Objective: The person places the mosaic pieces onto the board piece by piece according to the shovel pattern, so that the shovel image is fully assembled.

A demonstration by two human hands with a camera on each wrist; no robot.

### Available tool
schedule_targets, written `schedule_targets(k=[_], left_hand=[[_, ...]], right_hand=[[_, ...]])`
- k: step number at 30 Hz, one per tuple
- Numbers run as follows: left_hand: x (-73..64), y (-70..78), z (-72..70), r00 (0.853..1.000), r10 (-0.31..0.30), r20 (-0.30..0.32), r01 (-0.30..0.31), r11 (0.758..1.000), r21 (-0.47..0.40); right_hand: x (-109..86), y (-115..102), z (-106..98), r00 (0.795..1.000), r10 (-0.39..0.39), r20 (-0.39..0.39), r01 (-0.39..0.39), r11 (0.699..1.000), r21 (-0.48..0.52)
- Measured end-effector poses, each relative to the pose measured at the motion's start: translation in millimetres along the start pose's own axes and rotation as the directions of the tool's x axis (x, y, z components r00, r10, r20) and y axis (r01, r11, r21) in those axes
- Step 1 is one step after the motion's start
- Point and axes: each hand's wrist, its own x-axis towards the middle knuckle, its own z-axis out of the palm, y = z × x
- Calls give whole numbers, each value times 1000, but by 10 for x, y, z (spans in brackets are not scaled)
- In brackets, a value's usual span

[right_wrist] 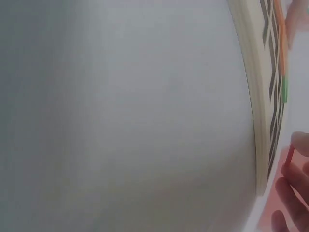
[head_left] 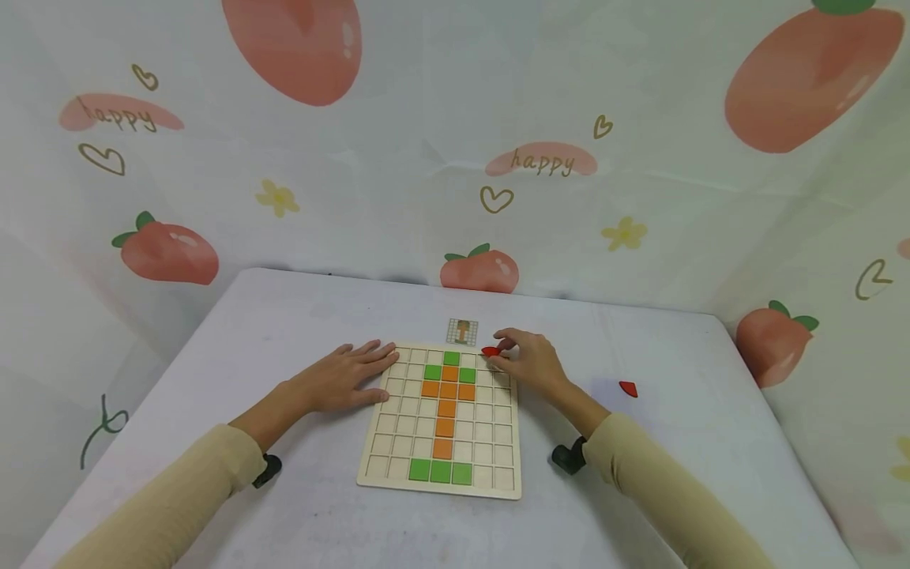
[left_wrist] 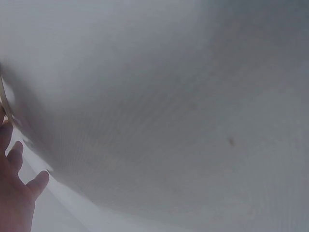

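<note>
A wooden grid board [head_left: 398, 484] lies on the table with orange tiles [head_left: 445, 408] and green tiles [head_left: 441, 472] set in its squares. My left hand [head_left: 348, 378] rests with spread fingers at the board's upper left edge; some of its fingers [left_wrist: 15, 157] show at the border of the left wrist view. Over the upper right corner of the board, my right hand [head_left: 529, 359] pinches a small red tile [head_left: 490, 351] between thumb and fingers. The right wrist view catches that red tile [right_wrist: 289, 155] edge-on.
Another red tile [head_left: 628, 389], with one rounded side, lies on the table to the right of the board. A small picture card [head_left: 462, 332] with a gridded pattern sits just beyond the board's far edge. Behind the white table [head_left: 298, 506] hangs a printed cloth [head_left: 412, 158].
</note>
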Motion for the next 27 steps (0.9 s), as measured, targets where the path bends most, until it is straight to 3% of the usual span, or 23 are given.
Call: schedule_targets(k=[9, 27], left_hand=[[-1, 10, -17, 1000, -4, 9, 4, 1000, -14], [14, -19, 10, 1000, 8, 4, -8, 1000, 11]], right_hand=[[48, -161, 111, 998, 11, 60, -10, 1000, -7], [74, -249, 170, 996, -36, 78, 39, 998, -47]])
